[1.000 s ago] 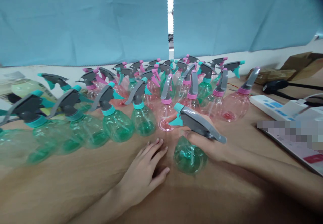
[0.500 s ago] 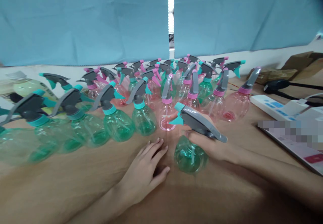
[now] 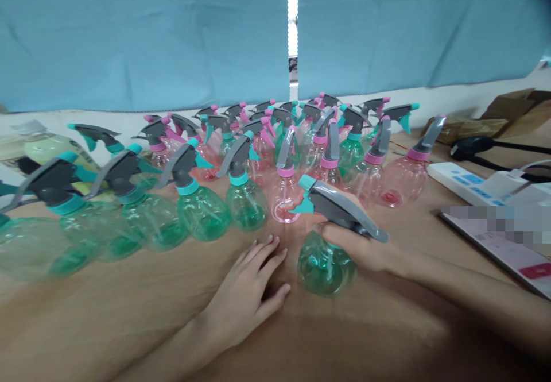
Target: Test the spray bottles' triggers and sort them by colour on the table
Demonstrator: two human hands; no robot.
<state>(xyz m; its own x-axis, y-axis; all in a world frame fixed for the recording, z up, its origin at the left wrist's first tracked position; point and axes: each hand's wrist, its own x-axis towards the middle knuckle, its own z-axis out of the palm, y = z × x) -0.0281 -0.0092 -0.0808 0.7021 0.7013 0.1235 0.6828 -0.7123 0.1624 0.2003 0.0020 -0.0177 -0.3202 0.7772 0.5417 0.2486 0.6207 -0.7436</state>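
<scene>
My right hand is wrapped round the neck of a green spray bottle with a grey and teal trigger head, its nozzle pointing left. The bottle's base is on or just over the wooden table; I cannot tell which. Part of my grip is hidden behind the trigger head. Flat on the table to the left, my left hand has its fingers spread and holds nothing. Just beyond it stand a green spray bottle and a clear pink spray bottle.
Several more green and pink spray bottles stand in rows across the back and left. On the right are a white power strip, a tablet-like device, a black cable and cardboard. A blue cloth hangs behind.
</scene>
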